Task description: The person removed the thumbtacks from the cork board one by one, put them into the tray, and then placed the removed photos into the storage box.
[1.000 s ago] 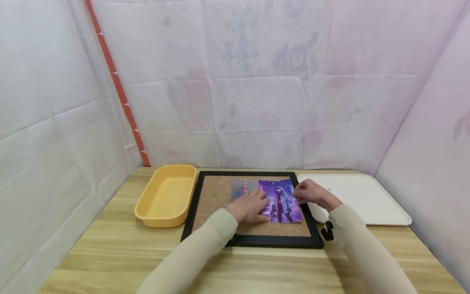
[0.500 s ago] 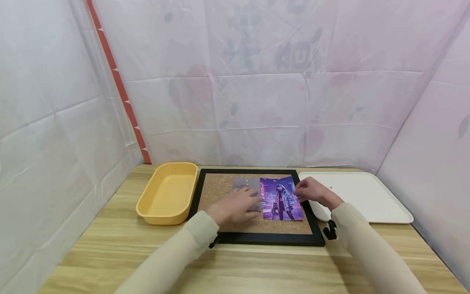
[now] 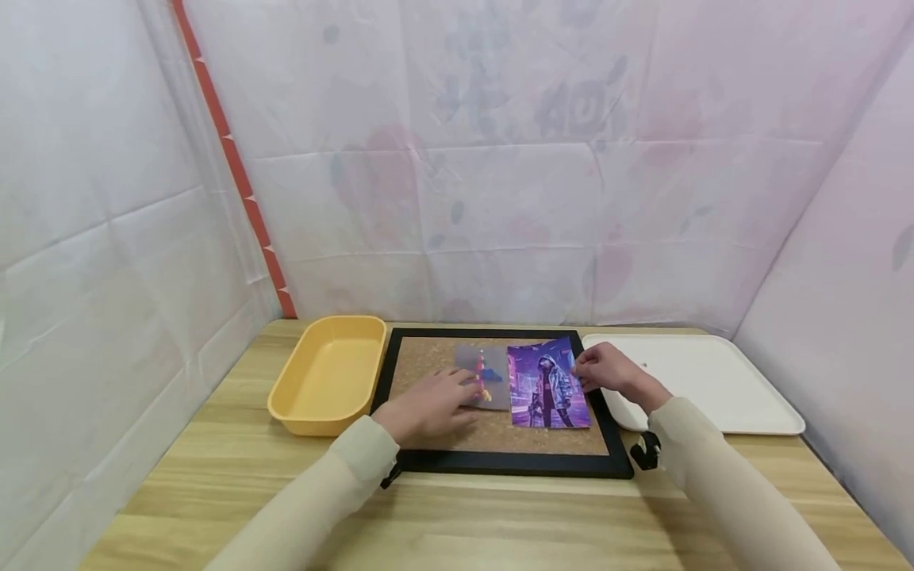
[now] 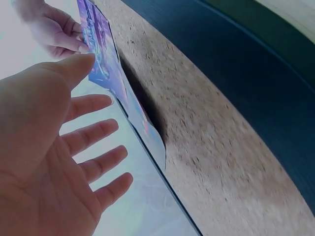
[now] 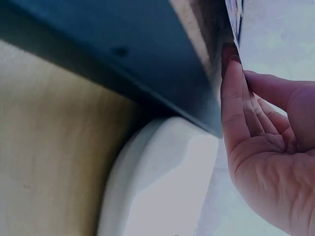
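A purple poster [image 3: 548,388] of a hooded figure lies over the right half of a black-framed cork board [image 3: 421,355]. At its right edge, my right hand [image 3: 614,373] pinches the paper between thumb and fingers, as the right wrist view also shows. To its left is a grey picture [image 3: 494,366] with coloured shapes; the left wrist view shows the sheets bowed up off the cork. My left hand [image 3: 428,404] hovers at the grey picture's left side, fingers spread and holding nothing. Its fingers hide part of that picture.
To the board's left stands a yellow plastic bin [image 3: 328,381]. A white tray [image 3: 703,385] lies to the right, bearing a tiny dark item. All rest on a wooden table [image 3: 500,515] against a fabric-covered wall [image 3: 457,198].
My left hand has come off the purple poster and shifted left, uncovering more of the grey picture. The right hand keeps its pinch on the poster's right edge.
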`<action>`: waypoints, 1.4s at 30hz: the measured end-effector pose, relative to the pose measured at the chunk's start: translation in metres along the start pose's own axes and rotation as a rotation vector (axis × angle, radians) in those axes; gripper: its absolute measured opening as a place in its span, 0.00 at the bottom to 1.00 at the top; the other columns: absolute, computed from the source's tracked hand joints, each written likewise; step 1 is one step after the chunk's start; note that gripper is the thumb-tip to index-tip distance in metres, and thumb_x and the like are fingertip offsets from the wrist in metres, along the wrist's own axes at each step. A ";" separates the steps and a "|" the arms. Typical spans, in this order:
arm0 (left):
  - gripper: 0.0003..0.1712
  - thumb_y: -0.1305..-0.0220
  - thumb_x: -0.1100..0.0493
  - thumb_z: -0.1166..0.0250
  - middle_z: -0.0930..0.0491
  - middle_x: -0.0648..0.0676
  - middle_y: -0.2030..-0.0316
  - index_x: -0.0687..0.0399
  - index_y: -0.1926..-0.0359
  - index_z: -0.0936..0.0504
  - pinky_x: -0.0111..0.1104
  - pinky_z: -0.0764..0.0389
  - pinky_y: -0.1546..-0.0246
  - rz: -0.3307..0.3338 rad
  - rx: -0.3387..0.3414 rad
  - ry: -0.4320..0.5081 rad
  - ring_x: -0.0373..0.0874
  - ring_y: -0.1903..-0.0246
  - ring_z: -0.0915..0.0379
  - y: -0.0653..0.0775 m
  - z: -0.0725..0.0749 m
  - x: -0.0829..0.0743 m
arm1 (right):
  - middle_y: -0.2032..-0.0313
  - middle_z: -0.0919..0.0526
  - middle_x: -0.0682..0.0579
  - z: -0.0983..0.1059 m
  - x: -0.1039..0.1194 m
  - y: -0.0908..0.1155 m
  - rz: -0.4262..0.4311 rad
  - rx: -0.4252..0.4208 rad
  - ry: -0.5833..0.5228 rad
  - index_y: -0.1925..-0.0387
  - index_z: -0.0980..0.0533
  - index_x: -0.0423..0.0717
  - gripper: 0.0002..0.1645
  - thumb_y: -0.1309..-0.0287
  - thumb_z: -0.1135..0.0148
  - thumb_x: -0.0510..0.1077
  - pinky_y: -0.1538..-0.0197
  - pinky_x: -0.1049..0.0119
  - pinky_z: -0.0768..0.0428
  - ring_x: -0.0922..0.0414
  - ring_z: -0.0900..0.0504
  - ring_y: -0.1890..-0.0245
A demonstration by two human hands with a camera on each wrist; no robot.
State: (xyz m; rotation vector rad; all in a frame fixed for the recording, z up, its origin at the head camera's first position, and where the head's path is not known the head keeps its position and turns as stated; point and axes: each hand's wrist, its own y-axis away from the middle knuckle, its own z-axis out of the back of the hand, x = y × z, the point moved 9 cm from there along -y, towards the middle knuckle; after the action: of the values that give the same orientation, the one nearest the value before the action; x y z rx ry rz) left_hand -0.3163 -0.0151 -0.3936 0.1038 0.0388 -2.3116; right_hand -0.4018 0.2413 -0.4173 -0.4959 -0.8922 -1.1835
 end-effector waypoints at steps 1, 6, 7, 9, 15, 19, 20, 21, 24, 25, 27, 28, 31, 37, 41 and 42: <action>0.24 0.24 0.42 0.42 0.25 0.52 0.35 0.46 0.35 0.21 0.50 0.33 0.29 0.004 0.000 0.003 0.52 0.33 0.32 0.002 0.000 0.001 | 0.70 0.20 0.45 0.000 0.002 0.001 0.006 -0.003 0.000 0.67 0.24 0.28 0.12 0.27 0.44 0.35 0.58 0.57 0.12 0.55 0.16 0.68; 0.27 0.23 0.43 0.44 0.28 0.54 0.32 0.48 0.30 0.25 0.53 0.35 0.28 0.040 -0.007 0.014 0.54 0.29 0.35 0.010 0.002 0.011 | 0.66 0.18 0.43 0.005 0.015 0.010 0.038 -0.025 -0.007 0.59 0.22 0.25 0.12 0.26 0.45 0.35 0.55 0.54 0.13 0.56 0.17 0.67; 0.28 0.23 0.43 0.44 0.28 0.54 0.31 0.49 0.30 0.25 0.53 0.35 0.28 0.050 -0.009 0.014 0.54 0.29 0.36 0.012 0.003 0.014 | 0.65 0.18 0.43 0.006 0.018 0.011 0.039 -0.031 -0.018 0.56 0.22 0.25 0.12 0.26 0.45 0.34 0.55 0.53 0.13 0.56 0.17 0.67; 0.28 0.22 0.43 0.44 0.29 0.55 0.30 0.51 0.30 0.25 0.53 0.35 0.28 0.069 -0.015 0.016 0.55 0.29 0.36 0.015 0.005 0.018 | 0.64 0.19 0.42 0.008 0.025 0.012 0.044 -0.036 -0.040 0.54 0.23 0.23 0.13 0.26 0.46 0.34 0.54 0.53 0.13 0.55 0.19 0.67; 0.31 0.22 0.42 0.44 0.31 0.57 0.28 0.54 0.28 0.27 0.54 0.36 0.28 0.106 -0.018 -0.007 0.57 0.29 0.36 0.027 0.011 0.031 | 0.64 0.19 0.44 0.010 0.035 0.013 0.056 -0.027 -0.067 0.53 0.23 0.23 0.14 0.25 0.46 0.35 0.55 0.54 0.13 0.55 0.20 0.66; 0.29 0.23 0.43 0.42 0.29 0.58 0.30 0.53 0.30 0.25 0.56 0.34 0.30 0.099 -0.037 -0.017 0.58 0.30 0.34 0.034 0.015 0.038 | 0.66 0.18 0.46 0.009 0.038 0.012 0.071 -0.020 -0.087 0.54 0.23 0.24 0.13 0.26 0.45 0.35 0.56 0.55 0.13 0.56 0.20 0.68; 0.28 0.24 0.44 0.41 0.28 0.58 0.31 0.53 0.31 0.24 0.56 0.33 0.31 0.094 -0.048 -0.016 0.58 0.31 0.33 0.036 0.016 0.039 | 0.67 0.18 0.47 0.009 0.039 0.011 0.075 -0.019 -0.091 0.55 0.23 0.24 0.13 0.26 0.45 0.35 0.56 0.55 0.13 0.57 0.20 0.68; 0.28 0.24 0.44 0.41 0.28 0.58 0.31 0.53 0.31 0.24 0.56 0.33 0.31 0.090 -0.054 -0.017 0.59 0.31 0.33 0.038 0.017 0.041 | 0.67 0.18 0.47 0.009 0.040 0.011 0.075 -0.020 -0.097 0.55 0.23 0.24 0.13 0.26 0.45 0.35 0.56 0.55 0.13 0.57 0.20 0.68; 0.28 0.24 0.45 0.40 0.28 0.60 0.31 0.55 0.32 0.23 0.56 0.32 0.32 0.086 -0.076 -0.018 0.59 0.31 0.33 0.045 0.020 0.045 | 0.67 0.18 0.47 0.008 0.042 0.011 0.079 -0.025 -0.097 0.55 0.22 0.24 0.13 0.26 0.44 0.36 0.56 0.55 0.13 0.58 0.20 0.69; 0.29 0.24 0.45 0.40 0.28 0.60 0.31 0.56 0.31 0.24 0.55 0.32 0.31 0.086 -0.082 -0.017 0.59 0.31 0.33 0.047 0.021 0.047 | 0.66 0.17 0.47 0.008 0.043 0.011 0.084 -0.026 -0.090 0.55 0.23 0.24 0.13 0.26 0.44 0.36 0.56 0.55 0.13 0.58 0.20 0.69; 0.30 0.25 0.44 0.40 0.28 0.60 0.31 0.56 0.31 0.24 0.55 0.33 0.31 0.094 -0.092 -0.016 0.59 0.31 0.33 0.052 0.022 0.052 | 0.65 0.17 0.45 0.007 0.047 0.011 0.086 -0.031 -0.081 0.54 0.23 0.24 0.14 0.26 0.44 0.36 0.55 0.55 0.13 0.58 0.19 0.68; 0.30 0.25 0.44 0.39 0.28 0.60 0.31 0.57 0.31 0.24 0.55 0.33 0.31 0.100 -0.098 -0.018 0.59 0.31 0.33 0.055 0.022 0.054 | 0.64 0.17 0.44 0.007 0.048 0.011 0.089 -0.034 -0.077 0.53 0.23 0.24 0.14 0.26 0.44 0.36 0.55 0.54 0.13 0.57 0.18 0.68; 0.30 0.25 0.44 0.39 0.28 0.60 0.31 0.57 0.31 0.25 0.55 0.32 0.32 0.119 -0.103 -0.029 0.59 0.32 0.33 0.061 0.023 0.062 | 0.61 0.17 0.41 0.005 0.056 0.012 0.109 -0.034 -0.062 0.52 0.23 0.23 0.15 0.26 0.44 0.36 0.53 0.51 0.13 0.56 0.17 0.66; 0.31 0.25 0.45 0.40 0.30 0.63 0.30 0.59 0.31 0.25 0.56 0.33 0.31 0.129 -0.104 -0.019 0.61 0.31 0.34 0.073 0.025 0.074 | 0.65 0.16 0.44 0.001 0.068 0.013 0.108 -0.036 -0.054 0.53 0.22 0.26 0.14 0.26 0.43 0.37 0.53 0.51 0.13 0.55 0.17 0.66; 0.30 0.25 0.46 0.39 0.29 0.65 0.31 0.61 0.32 0.24 0.55 0.32 0.31 0.135 -0.116 0.018 0.61 0.32 0.32 0.083 0.027 0.081 | 0.68 0.15 0.46 -0.003 0.076 0.012 0.118 -0.037 -0.057 0.53 0.21 0.27 0.13 0.27 0.42 0.38 0.55 0.53 0.13 0.54 0.17 0.67; 0.30 0.25 0.46 0.39 0.28 0.65 0.32 0.61 0.32 0.24 0.54 0.32 0.31 0.141 -0.120 0.025 0.60 0.32 0.32 0.085 0.027 0.084 | 0.68 0.15 0.46 -0.005 0.078 0.012 0.122 -0.037 -0.057 0.54 0.21 0.27 0.13 0.27 0.42 0.38 0.55 0.54 0.13 0.54 0.17 0.67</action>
State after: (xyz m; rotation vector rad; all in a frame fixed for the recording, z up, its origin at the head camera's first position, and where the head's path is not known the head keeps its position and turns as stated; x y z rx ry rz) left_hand -0.3115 -0.1359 -0.3735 0.0722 0.1777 -2.1617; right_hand -0.3809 0.1967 -0.3560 -0.6080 -0.8774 -1.0808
